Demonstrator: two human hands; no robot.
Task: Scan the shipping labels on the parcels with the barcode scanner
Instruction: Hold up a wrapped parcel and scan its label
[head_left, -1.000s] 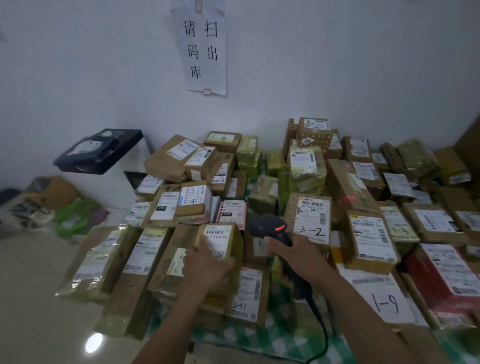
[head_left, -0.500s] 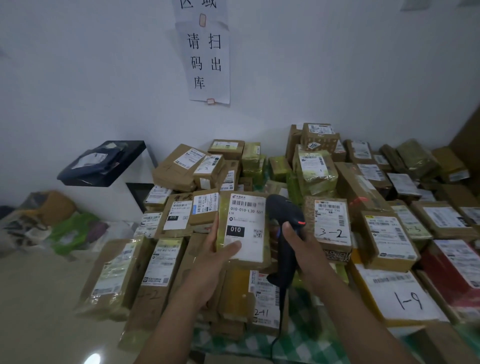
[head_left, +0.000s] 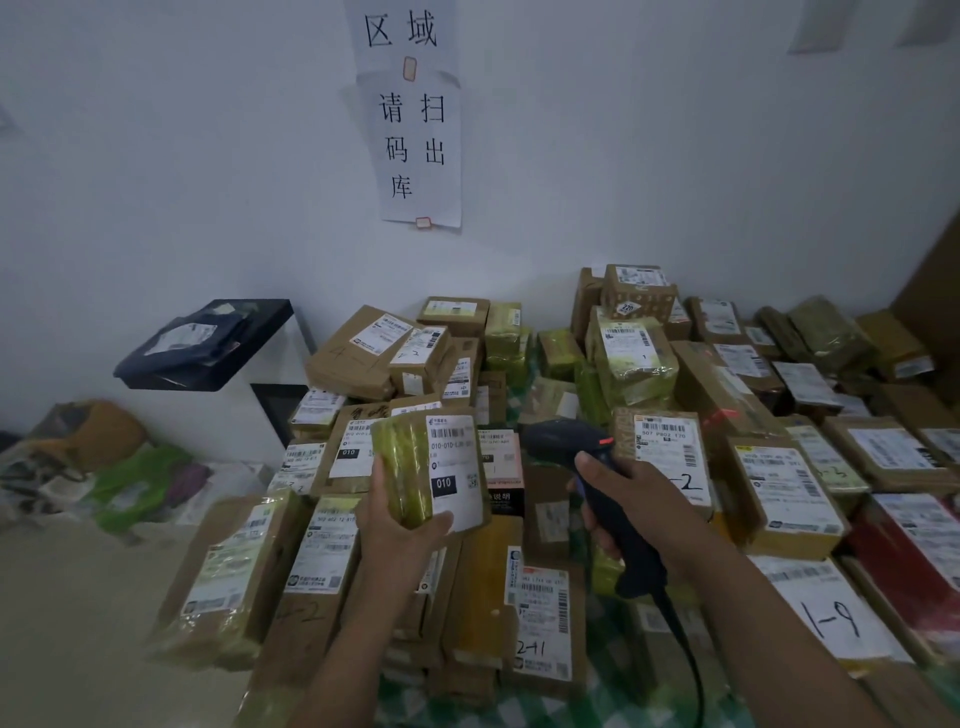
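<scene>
Left hand (head_left: 400, 525) grips the parcel (head_left: 410, 457) above the pile (head_left: 228, 571), thumb pressed on its label (head_left: 457, 462), right hand (head_left: 623, 499) fingers (head_left: 589, 465) wrap the barcode scanner (head_left: 563, 439) just beside, so the beam can prob. miss the tilted barcode or read a neighbour label (head_left: 667, 441) instead.

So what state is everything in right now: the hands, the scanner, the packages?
left hand: grips a small parcel from below.
small parcel: held up above the pile, white label facing the camera.
right hand: wrapped round the scanner's handle.
barcode scanner: held up beside the parcel, red light showing on its head.
pile of parcels: lying stacked, most labels facing up.
wall sign: taped flat to the wall.
</scene>
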